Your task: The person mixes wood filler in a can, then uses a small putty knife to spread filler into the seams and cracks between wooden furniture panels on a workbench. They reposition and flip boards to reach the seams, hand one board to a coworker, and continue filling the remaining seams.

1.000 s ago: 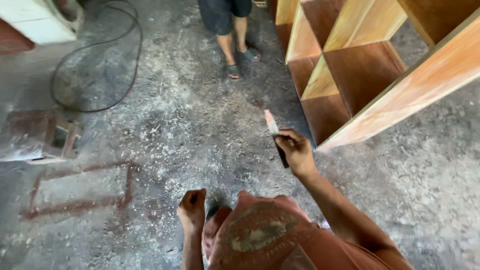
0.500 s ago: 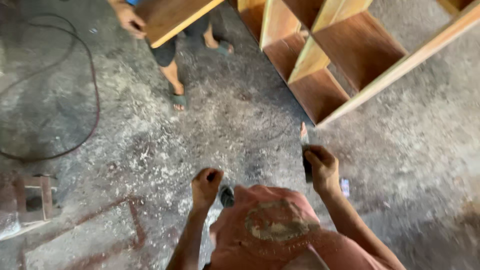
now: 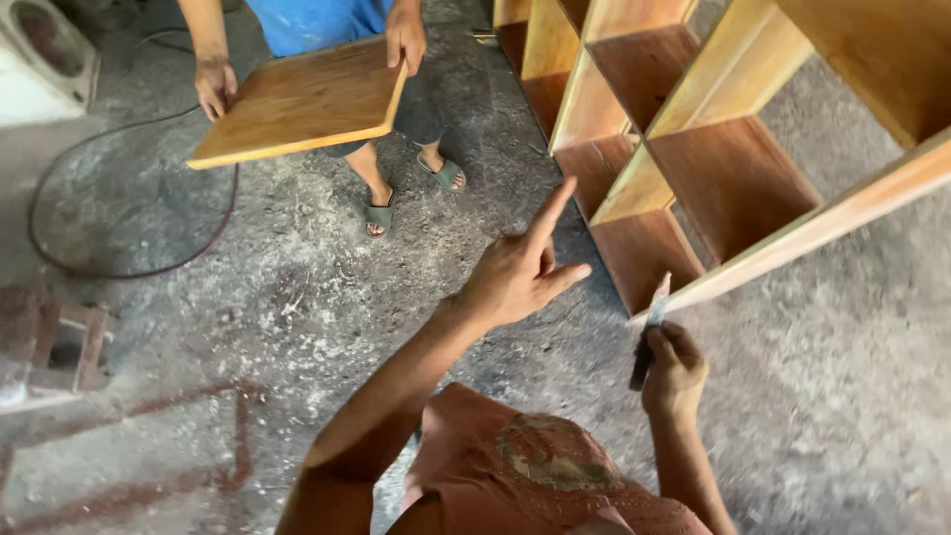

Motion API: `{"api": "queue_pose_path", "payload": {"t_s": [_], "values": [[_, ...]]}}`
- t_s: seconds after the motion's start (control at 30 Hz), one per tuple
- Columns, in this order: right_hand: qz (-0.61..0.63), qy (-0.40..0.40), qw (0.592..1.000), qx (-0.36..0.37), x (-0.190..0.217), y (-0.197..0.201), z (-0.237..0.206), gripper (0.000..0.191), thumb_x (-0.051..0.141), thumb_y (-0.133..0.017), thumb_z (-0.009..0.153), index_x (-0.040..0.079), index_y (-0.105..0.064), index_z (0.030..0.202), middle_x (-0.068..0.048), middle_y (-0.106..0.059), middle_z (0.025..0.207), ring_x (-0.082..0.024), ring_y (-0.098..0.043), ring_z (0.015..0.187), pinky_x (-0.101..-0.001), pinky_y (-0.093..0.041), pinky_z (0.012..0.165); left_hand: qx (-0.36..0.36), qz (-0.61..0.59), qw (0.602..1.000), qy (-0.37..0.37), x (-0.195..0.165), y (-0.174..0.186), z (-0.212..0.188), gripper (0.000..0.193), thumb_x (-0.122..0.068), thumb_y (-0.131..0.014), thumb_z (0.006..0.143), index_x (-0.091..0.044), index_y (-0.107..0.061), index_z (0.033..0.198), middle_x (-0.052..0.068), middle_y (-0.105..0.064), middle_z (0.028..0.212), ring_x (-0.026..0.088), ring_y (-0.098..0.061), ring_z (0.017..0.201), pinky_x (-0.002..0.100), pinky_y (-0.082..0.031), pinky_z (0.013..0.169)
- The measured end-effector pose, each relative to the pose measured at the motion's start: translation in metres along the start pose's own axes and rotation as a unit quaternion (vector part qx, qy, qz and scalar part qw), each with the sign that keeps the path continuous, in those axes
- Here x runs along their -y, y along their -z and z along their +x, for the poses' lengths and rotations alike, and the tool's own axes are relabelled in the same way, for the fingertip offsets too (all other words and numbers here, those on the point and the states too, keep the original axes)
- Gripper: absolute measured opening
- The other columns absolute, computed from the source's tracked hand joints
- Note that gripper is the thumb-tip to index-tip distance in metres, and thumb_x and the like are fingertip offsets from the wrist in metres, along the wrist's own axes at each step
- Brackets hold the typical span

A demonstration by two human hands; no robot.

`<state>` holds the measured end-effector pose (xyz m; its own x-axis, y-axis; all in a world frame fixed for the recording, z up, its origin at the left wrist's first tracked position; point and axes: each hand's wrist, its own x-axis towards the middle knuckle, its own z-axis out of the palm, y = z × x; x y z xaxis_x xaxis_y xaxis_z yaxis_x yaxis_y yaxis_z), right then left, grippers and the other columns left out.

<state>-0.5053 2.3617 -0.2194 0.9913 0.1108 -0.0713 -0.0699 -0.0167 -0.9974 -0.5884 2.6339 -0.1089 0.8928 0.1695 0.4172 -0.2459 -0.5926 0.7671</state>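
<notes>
My left hand is raised over the dusty concrete floor, index finger stretched out toward the wooden shelf unit, holding nothing. My right hand is closed around a putty knife with a dark handle, its blade tip close to the front edge of the shelf unit. A stained reddish cloth over my knee fills the bottom of the view. Across from me another person stands in sandals, both hands holding a flat wooden board.
A black cable loops over the floor at left. A white machine sits at the top left corner. A rusty metal frame lies at the left edge. Sawdust covers the floor.
My left hand rose from near my knee and now points toward the shelf unit. The view tilted up, and the other person's board has come into sight.
</notes>
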Motion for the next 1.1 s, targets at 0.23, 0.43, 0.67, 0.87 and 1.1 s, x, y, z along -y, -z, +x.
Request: {"api": "queue_pose_path", "payload": {"t_s": [0.23, 0.43, 0.67, 0.87, 1.1], "values": [[0.018, -0.05, 0.997, 0.051, -0.001, 0.075, 0.064, 0.018, 0.009, -0.063, 0.096, -0.005, -0.07, 0.105, -0.006, -0.065, 0.075, -0.012, -0.054, 0.06, -0.0266, -0.041, 0.052, -0.05, 0.096, 0.994, -0.013, -0.064, -0.066, 0.033, 0.029, -0.026, -0.078, 0.091, -0.006, -0.065, 0.075, 0.01, -0.068, 0.068, 0.025, -0.067, 0.055, 0.038, -0.052, 0.051], [0.056, -0.001, 0.993, 0.107, -0.007, 0.106, 0.133, 0.018, 0.008, -0.064, 0.095, -0.005, -0.07, 0.106, -0.005, -0.066, 0.08, -0.01, -0.06, 0.068, -0.0231, -0.047, 0.061, -0.147, 0.132, 0.978, -0.071, -0.091, -0.092, 0.031, 0.018, -0.027, -0.074, 0.099, -0.012, -0.066, 0.098, 0.006, -0.071, 0.077, 0.02, -0.07, 0.061, 0.034, -0.053, 0.054], [0.049, 0.014, 0.994, 0.094, -0.003, 0.099, 0.155, 0.018, 0.013, -0.065, 0.1, -0.005, -0.069, 0.104, -0.001, -0.061, 0.081, -0.009, -0.05, 0.068, -0.0244, -0.038, 0.06, -0.129, 0.148, 0.98, -0.029, -0.193, -0.033, 0.182, 0.072, -0.05, -0.07, 0.097, -0.004, -0.034, 0.14, 0.01, -0.07, 0.074, 0.02, -0.071, 0.066, 0.036, -0.057, 0.058], [0.062, 0.01, 0.988, 0.142, 0.007, 0.09, 0.145, 0.022, 0.014, -0.067, 0.103, -0.007, -0.07, 0.105, -0.001, -0.056, 0.081, -0.009, -0.043, 0.068, -0.0262, -0.033, 0.059, 0.211, 0.075, 0.962, -0.156, -0.216, -0.074, 0.154, 0.06, -0.055, -0.067, 0.091, -0.002, -0.069, 0.119, 0.013, -0.076, 0.104, 0.023, -0.077, 0.086, 0.035, -0.063, 0.075], [0.008, -0.002, 0.993, 0.116, 0.001, 0.121, 0.144, 0.023, 0.012, -0.063, 0.097, -0.005, -0.073, 0.109, -0.003, -0.064, 0.081, -0.01, -0.055, 0.071, -0.025, -0.043, 0.063, 0.231, 0.204, 0.923, 0.228, -0.127, -0.123, 0.087, 0.053, -0.046, -0.061, 0.096, -0.004, -0.063, 0.128, 0.016, -0.074, 0.087, 0.028, -0.074, 0.074, 0.043, -0.062, 0.065]]}}
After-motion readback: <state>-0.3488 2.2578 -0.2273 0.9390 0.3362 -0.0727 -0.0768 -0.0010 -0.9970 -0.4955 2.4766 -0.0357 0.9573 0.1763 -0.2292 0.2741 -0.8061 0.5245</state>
